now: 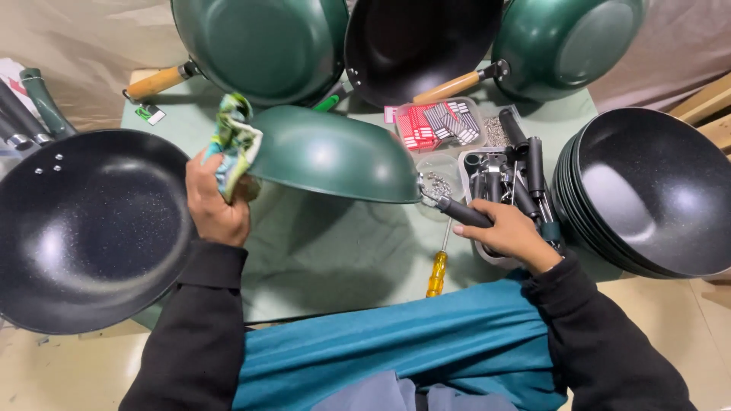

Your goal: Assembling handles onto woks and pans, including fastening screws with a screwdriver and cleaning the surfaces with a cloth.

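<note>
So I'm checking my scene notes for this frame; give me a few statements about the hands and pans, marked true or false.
1. The right hand grips the black handle of the upturned green wok. True.
2. The left hand holds a screwdriver. False: it holds a patterned cloth against the wok's rim.
3. The yellow-handled screwdriver lies on the green table. True.
4. The stack of black-lined woks sits on the person's left. False: it is on the right.
5. The woks at the far edge have black handles. False: the wooden handles are light-coloured.
</note>
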